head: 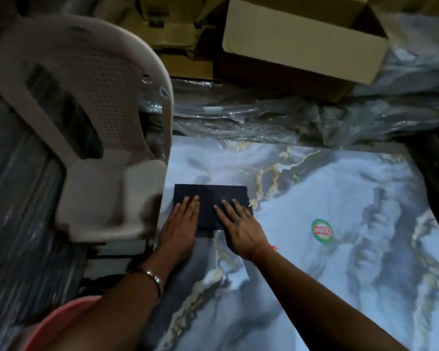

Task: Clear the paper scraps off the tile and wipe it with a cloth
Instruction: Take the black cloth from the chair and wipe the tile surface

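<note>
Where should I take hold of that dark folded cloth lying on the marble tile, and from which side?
Probably the far long edge of the dark rectangular cloth, reached from above. It lies flat on the marble-patterned tile, so there is nothing to wrap fingers around. The left hand and right hand press flat on its near half, so only the far strip is bare for a thumb-and-finger pinch.

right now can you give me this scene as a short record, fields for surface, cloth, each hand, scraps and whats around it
surface: marble-pattern tile, lying flat, round green and red sticker on it
cloth: dark cloth, folded flat near the tile's left edge
left hand: flat, fingers straight, pressing on the cloth
right hand: flat, fingers straight, pressing on the cloth
paper scraps: none visible on the tile
surroundings: white plastic chair at left, cardboard box and plastic wrap beyond the tile
</note>
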A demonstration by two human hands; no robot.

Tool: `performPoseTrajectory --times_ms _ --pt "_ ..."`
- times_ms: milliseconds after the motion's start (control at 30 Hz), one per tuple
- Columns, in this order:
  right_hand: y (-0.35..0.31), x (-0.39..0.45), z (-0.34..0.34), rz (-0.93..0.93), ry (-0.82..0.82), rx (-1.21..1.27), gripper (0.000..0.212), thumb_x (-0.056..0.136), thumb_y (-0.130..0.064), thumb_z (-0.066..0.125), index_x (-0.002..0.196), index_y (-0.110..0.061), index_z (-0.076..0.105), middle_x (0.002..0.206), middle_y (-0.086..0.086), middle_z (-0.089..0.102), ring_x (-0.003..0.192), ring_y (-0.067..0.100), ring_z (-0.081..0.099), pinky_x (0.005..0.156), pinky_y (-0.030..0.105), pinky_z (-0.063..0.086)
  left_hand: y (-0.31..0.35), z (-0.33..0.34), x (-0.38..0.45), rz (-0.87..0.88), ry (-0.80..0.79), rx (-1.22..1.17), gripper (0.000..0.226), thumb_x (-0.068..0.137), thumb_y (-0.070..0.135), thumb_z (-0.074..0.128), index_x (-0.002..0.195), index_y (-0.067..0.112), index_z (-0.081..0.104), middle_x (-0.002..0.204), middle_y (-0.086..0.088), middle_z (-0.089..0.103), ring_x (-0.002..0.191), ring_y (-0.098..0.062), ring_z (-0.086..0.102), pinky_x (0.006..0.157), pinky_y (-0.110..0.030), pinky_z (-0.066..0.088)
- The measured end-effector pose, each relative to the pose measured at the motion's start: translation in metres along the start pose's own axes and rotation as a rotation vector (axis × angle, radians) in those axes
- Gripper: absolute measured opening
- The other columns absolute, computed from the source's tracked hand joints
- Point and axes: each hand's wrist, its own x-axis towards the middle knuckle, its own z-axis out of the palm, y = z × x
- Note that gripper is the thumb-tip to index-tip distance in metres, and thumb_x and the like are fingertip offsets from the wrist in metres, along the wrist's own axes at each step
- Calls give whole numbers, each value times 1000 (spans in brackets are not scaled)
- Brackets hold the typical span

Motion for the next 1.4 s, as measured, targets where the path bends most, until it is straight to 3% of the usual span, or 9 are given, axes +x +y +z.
performPoseTrajectory --times_ms 100,233,400,533,700,900,1167,1300,1400 --pt "15 4 -5 -61 79 -58 82 91 -48 44 166 -20 24 173 16 15 161 37 11 130 55 11 6 -11 4 -41 87 -73 87 80 24 44 162 5 22 170 -14 17 158 -32 17 127 -44 14" --pt "40 30 -24 -290 92 -105 95 87 -62 45 166 -14 22 173 17 13 162 37 5 131 55 4 4 -35 23 0 45 -76 110 75 35 57 164 8 -2 172 -12 -8 160 -27 -9 130 -45 3" --pt "55 56 -15 -473 41 -152 94 92 -55 47 168 -17 5 175 12 0 162 34 -4 130 56 9 -2 -22 36 -7 -62 -54 108 81 45 55 163 10 -6 169 -9 -14 160 -28 -10 130 -46 0" --pt "56 53 7 -455 86 -106 91 97 -50 48 168 -19 -2 176 9 -3 162 31 -6 129 56 12 3 -6 31 -17 24 14 99 78 43 38 164 6 6 173 -13 -1 160 -30 -5 130 -49 8" --pt "35 28 20 -433 142 -43 86 98 -50 43 168 -20 2 176 7 0 163 29 -4 129 53 12 12 4 5 -24 45 7 95 81 37 41 163 3 9 173 -15 1 160 -31 -3 129 -52 11" --pt "-19 -58 56 -379 107 1 92 95 -50 50 168 -20 3 176 7 0 163 29 -5 128 54 15 48 19 -92 14 54 -25 86 86 32 46 161 -2 19 171 -20 10 160 -35 6 127 -55 19" --pt "-99 -188 101 -365 78 76 89 98 -45 54 168 -19 6 176 6 1 163 28 -2 128 54 19 98 56 -231 7 -67 -74 97 88 56 55 162 3 20 172 -17 11 160 -32 7 126 -55 22" --pt "-107 -199 102 -362 67 58 83 101 -47 47 168 -19 8 176 5 2 163 27 -1 127 53 22 97 58 -242 17 -91 -65 106 82 58 65 162 5 20 172 -15 9 160 -32 8 126 -55 18" --pt "-105 -189 97 -363 79 34 83 100 -48 48 168 -20 9 176 5 3 163 26 1 127 52 24 89 50 -234 46 -47 -79 94 87 49 59 162 4 23 172 -15 11 160 -31 9 126 -53 16"
